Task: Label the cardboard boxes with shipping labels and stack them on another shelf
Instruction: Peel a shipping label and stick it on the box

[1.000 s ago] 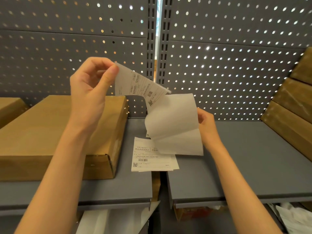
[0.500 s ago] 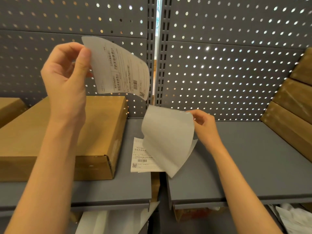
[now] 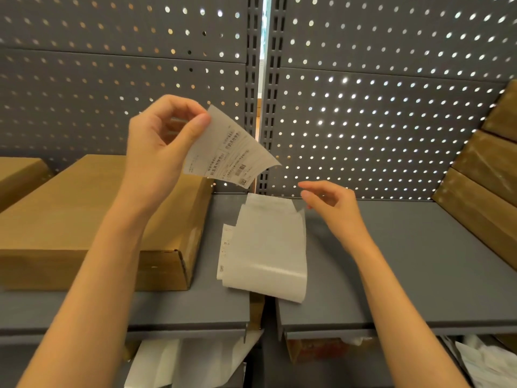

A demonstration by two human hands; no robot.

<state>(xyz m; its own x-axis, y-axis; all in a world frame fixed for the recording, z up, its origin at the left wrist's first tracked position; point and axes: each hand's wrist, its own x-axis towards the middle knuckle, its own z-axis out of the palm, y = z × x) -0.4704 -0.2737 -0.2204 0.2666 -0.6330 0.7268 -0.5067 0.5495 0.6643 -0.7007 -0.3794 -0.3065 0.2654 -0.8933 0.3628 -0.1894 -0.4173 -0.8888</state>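
My left hand (image 3: 165, 141) pinches the top corner of a printed shipping label (image 3: 230, 155) and holds it up in the air above the far right corner of a flat cardboard box (image 3: 92, 214) on the left shelf. My right hand (image 3: 331, 204) hovers with relaxed fingers, holding nothing, just above the blank backing sheet (image 3: 270, 247). That sheet lies on the shelf over a stack of labels (image 3: 225, 247), whose left edge peeks out.
Grey shelf boards (image 3: 405, 261) meet at a gap in the middle, with perforated back panels (image 3: 377, 107) behind. Leaning cardboard boxes (image 3: 486, 175) fill the right end. Another box (image 3: 16, 175) sits far left. Crumpled white sheets (image 3: 190, 362) lie on the shelf below.
The backing sheet left my right hand and now lies on the label stack. My left hand moved the peeled label right and down, closer to the centre.
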